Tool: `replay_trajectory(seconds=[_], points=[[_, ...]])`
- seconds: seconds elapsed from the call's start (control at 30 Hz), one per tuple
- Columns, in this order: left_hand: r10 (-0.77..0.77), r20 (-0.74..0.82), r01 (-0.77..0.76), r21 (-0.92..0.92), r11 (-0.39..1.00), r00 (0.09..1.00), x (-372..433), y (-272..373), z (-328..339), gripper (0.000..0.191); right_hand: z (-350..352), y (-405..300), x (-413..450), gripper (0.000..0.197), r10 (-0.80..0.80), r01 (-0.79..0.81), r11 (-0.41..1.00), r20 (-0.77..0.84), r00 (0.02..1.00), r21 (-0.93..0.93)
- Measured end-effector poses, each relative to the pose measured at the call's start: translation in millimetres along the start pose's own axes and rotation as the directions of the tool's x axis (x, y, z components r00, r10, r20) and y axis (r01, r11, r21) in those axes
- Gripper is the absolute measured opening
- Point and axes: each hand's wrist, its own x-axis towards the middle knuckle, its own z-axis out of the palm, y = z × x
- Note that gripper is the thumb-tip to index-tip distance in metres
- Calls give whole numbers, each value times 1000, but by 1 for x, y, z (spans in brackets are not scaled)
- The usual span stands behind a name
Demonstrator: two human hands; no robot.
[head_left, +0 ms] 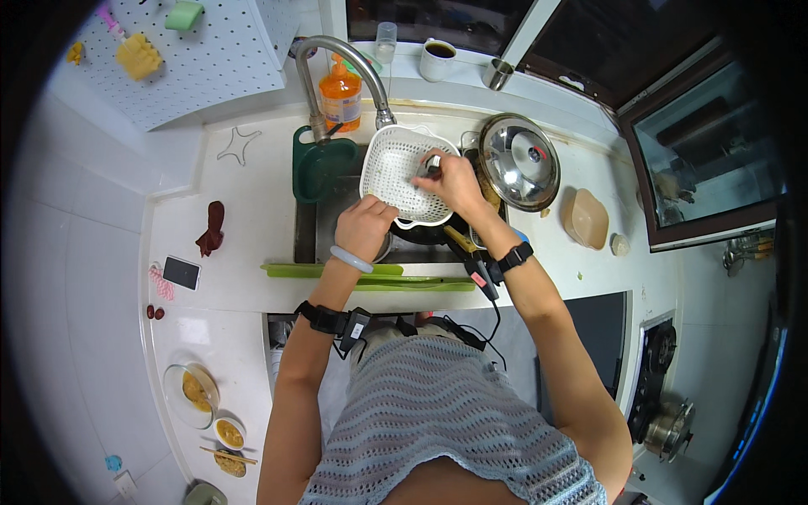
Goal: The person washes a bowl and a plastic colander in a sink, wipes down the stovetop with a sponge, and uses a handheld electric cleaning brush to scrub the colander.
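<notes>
A white perforated plastic basket (391, 170) is over the sink (306, 240), beneath the spout of the metal faucet (344, 41). My left hand (363, 227) grips its near-left rim. Inside the basket's opening, my right hand (456, 183) pinches a small dark and shiny object (432, 165), partly hidden by the fingers and too small to name. A dark pan (420, 235) shows in part under the basket. To the left in the sink is a green plastic basin (322, 170).
A glass pot lid (519, 163) leans at the sink's right, near a beige plastic container (586, 219). An orange pump bottle (341, 95) stands behind the faucet. Green strips (372, 278) line the front edge. A phone (182, 273) and a glass bowl (190, 396) occupy the left counter.
</notes>
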Motion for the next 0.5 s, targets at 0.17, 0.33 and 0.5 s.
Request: replay_trajectory(seconds=[0.17,0.33,0.5], points=[[15,11,-15,9,1000,1000,2,-1,-3,8,-4,-2,0,45,-9,10,1000,32,999,-22],[35,-21,-35,-15,999,999,3,3,-3,8,-6,6,8,50,38,-38,999,-68,997,8],[26,13,-26,-7,1000,1000,3,2,-4,13,-5,-1,7,49,30,-30,1000,47,998,-1]])
